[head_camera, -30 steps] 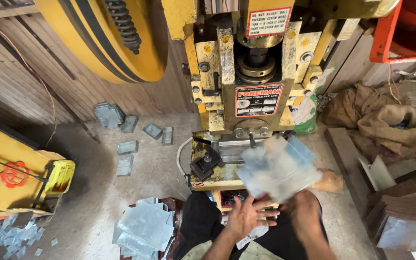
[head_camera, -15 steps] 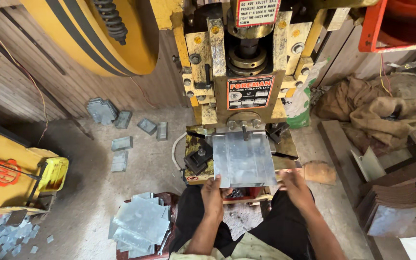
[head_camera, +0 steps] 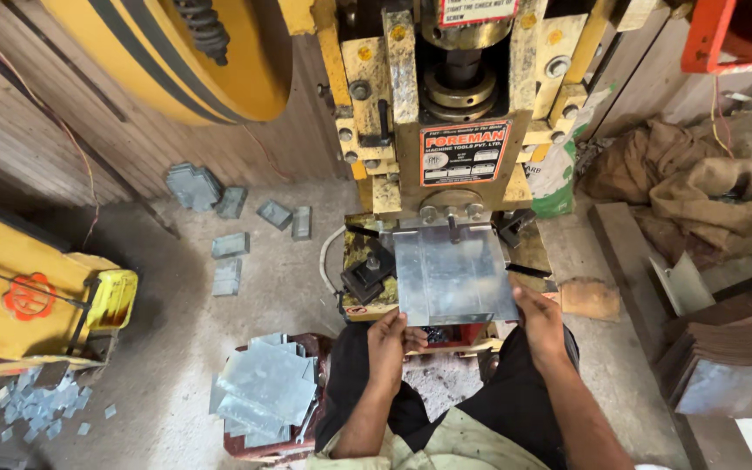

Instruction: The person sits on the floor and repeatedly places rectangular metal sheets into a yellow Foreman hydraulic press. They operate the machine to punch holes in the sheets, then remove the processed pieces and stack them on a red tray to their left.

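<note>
The sheet point(head_camera: 454, 274) lies flat on the press point(head_camera: 454, 148) bed, its far edge under the ram. The left hand point(head_camera: 391, 335) grips its near left corner, the right hand point(head_camera: 540, 318) its near right corner. Left of the person's knee sits a stack point(head_camera: 263, 392) of sheets — further left, beyond it, loose pieces point(head_camera: 237, 235) lie scattered on the floor point(head_camera: 176, 331). Sacking point(head_camera: 698, 187) lies heaped to the right of the press.
</note>
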